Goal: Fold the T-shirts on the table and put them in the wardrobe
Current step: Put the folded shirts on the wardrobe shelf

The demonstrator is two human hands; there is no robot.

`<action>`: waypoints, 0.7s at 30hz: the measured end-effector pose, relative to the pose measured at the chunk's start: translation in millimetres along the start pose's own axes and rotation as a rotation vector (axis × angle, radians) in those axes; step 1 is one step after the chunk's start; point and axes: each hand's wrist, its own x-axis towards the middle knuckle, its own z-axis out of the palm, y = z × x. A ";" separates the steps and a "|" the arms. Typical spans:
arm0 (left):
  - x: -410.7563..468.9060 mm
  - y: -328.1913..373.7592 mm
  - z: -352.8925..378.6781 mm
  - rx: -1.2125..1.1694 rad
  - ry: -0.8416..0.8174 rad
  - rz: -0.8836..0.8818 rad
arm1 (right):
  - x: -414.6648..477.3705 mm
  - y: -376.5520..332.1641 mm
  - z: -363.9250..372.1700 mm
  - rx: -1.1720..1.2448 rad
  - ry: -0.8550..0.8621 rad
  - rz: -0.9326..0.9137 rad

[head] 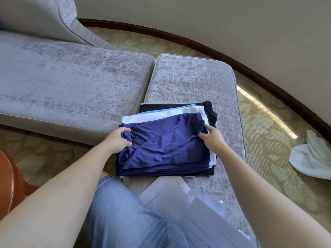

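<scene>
The navy T-shirt (164, 145) tops the stack of folded shirts (179, 111) by the near edge of the ottoman (193, 77), left hand (119, 140) gripping its left side, right hand (213, 138) pinching its right edge; looks soft, light, slippery, best lifted from under both sides.

The only view comes from a camera on the person's head, facing forward and tilted steeply down. It sits close: a knee in jeans (121, 212) fills the bottom centre, and both forearms enter from the lower corners. The left hand (119, 140) and right hand (214, 138) meet mid-frame at the T-shirts (161, 145) on a footstool (189, 77). The wide lens bends the skirting board (232, 59) into an arc, and the sofa (62, 77) fills the upper left.
</scene>
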 end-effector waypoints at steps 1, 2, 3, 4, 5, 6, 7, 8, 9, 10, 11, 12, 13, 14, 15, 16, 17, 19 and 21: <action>0.6 -1.1 0.1 0.004 -0.001 0.000 | 0.9 0.0 -0.4 -0.002 0.002 0.004; 1.2 -2.5 0.1 0.003 -0.002 -0.002 | 1.8 0.8 -0.2 -0.002 0.006 0.008; 1.3 -3.3 0.0 0.000 -0.003 -0.004 | 2.0 0.9 0.1 -0.003 0.013 0.011; 1.2 -3.9 -0.1 -0.003 -0.003 -0.004 | 2.4 0.5 0.7 -0.001 0.018 0.016; 1.2 -4.1 0.0 -0.004 -0.003 -0.003 | 2.8 0.0 1.6 -0.002 0.021 0.019; 0.9 -4.0 0.1 -0.004 -0.006 -0.003 | 3.9 -0.4 2.5 0.003 0.024 0.023; 0.5 -3.5 0.4 -0.005 -0.008 -0.003 | 4.6 -1.1 2.9 0.010 0.024 0.027; 0.5 -3.3 0.8 -0.008 -0.010 -0.005 | 5.5 -1.6 3.0 0.020 0.023 0.031; 0.3 -3.2 1.2 -0.010 -0.011 -0.006 | 6.5 -1.9 2.9 0.026 0.022 0.034; 0.5 -3.5 1.7 -0.012 -0.013 -0.009 | 6.9 -2.5 2.8 0.033 0.022 0.037; 1.1 -3.9 2.3 -0.013 -0.013 -0.009 | 7.6 -2.2 2.8 0.027 0.025 0.034; 1.5 -4.4 2.9 -0.012 -0.012 -0.010 | 7.5 -2.0 3.3 0.012 0.033 0.024; 1.7 -5.0 3.0 -0.010 -0.010 -0.012 | 6.9 -2.0 4.8 -0.019 0.049 0.006; 1.8 -5.9 2.8 -0.010 -0.009 -0.015 | 6.3 -1.5 7.6 -0.054 0.071 -0.014; 1.5 -6.1 2.2 -0.018 -0.008 -0.018 | 5.8 -0.7 10.3 -0.094 0.095 -0.033; 0.9 -6.4 1.1 -0.029 -0.007 -0.021 | 5.2 0.1 13.6 -0.131 0.116 -0.045; 0.0 -6.3 -0.6 -0.040 -0.004 -0.021 | 4.1 0.0 16.5 -0.171 0.132 -0.045; -3.5 -5.5 -5.4 -0.058 0.005 -0.020 | 0.5 -1.6 20.0 -0.241 0.155 -0.019; -7.6 -4.4 -11.5 -0.068 0.011 -0.015 | -4.0 -5.1 22.7 -0.295 0.156 0.004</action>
